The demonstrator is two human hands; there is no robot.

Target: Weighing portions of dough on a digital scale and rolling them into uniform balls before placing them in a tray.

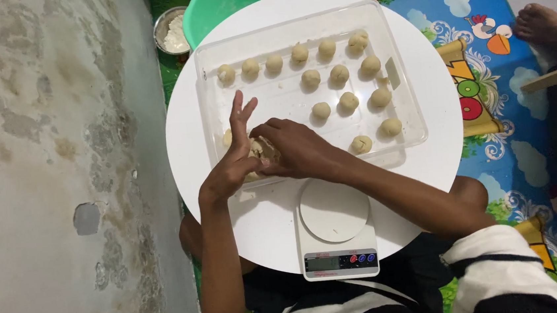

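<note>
just below the hands we note a white kitchen scale [336, 238] with a round platform, resting on the round white table [435, 131]. beyond the hands, past the table's far edge, sits a green plastic basin [227, 5]; just left of it we record a small metal bowl of white flour [171, 31]. to the right lies a blue cartoon-print mat [517, 78], where another person's bare foot [550, 29] rests. to the left, a stained concrete wall [40, 162].

Stained grey wall [47, 161] beside a colourful cartoon floor mat [508, 132].
</note>
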